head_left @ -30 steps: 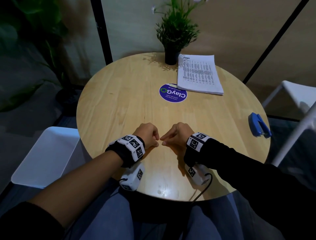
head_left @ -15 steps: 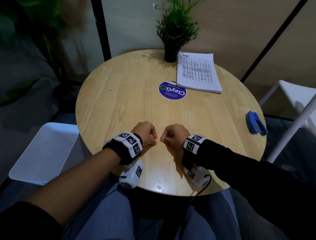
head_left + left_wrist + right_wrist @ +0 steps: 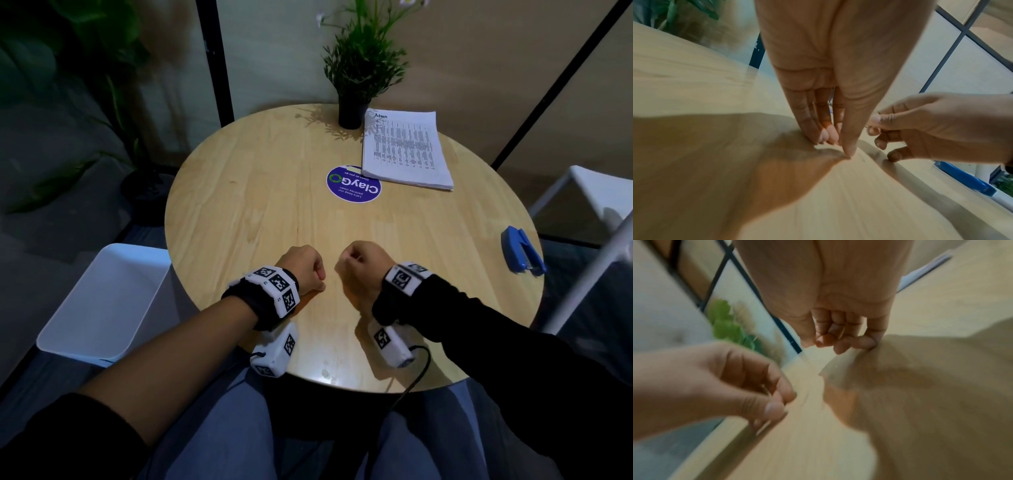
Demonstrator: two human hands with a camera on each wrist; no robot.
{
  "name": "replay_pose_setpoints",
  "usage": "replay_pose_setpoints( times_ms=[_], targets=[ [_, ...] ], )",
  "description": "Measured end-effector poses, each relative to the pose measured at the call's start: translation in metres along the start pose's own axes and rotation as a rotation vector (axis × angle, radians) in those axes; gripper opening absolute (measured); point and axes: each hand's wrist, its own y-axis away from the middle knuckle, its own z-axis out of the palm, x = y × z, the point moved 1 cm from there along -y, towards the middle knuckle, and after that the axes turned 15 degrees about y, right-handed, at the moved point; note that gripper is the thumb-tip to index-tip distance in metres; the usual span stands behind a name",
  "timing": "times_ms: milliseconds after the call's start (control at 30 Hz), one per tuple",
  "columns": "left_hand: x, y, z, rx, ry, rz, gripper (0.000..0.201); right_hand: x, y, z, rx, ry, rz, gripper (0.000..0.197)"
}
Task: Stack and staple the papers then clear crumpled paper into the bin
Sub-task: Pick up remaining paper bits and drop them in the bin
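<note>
A stapled-looking stack of printed papers (image 3: 406, 150) lies at the far right of the round wooden table (image 3: 239, 212), next to a potted plant. A blue stapler (image 3: 522, 250) sits at the table's right edge, far from both hands. My left hand (image 3: 308, 270) and right hand (image 3: 359, 263) rest as fists side by side near the front middle, a small gap between them. In the left wrist view my left hand (image 3: 835, 142) has curled fingers and its thumb tip on the wood, holding nothing. My right hand (image 3: 838, 340) is curled and empty too. No crumpled paper shows.
A white bin (image 3: 102, 301) stands on the floor left of the table. A purple round sticker (image 3: 354, 184) marks the table's middle, and a black plant pot (image 3: 351, 109) stands at the back. A white chair (image 3: 589, 192) is at the right.
My fingertips met a second ago; both hands have since curled into fists and drawn slightly apart. Papers and stapler have not moved.
</note>
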Motion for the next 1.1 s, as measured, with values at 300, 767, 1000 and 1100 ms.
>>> replay_pose_setpoints(
  times_ms=[300,767,1000,1100],
  targets=[
    [0.012,-0.015,0.011,-0.041,-0.064,0.124,0.019,0.034,0.004,-0.014,-0.008,-0.135,0.059,0.012],
    [0.023,-0.013,0.024,-0.221,-0.633,0.362,0.025,0.036,0.010,-0.011,-0.011,-0.166,0.077,0.011],
    [0.023,-0.008,0.039,-0.179,-0.786,0.389,0.028,0.032,0.014,-0.011,-0.024,-0.148,0.107,0.012],
    [0.021,-0.014,0.034,-0.156,-0.728,0.331,0.029,0.033,0.017,-0.012,-0.033,-0.146,0.125,0.013]
  ],
)
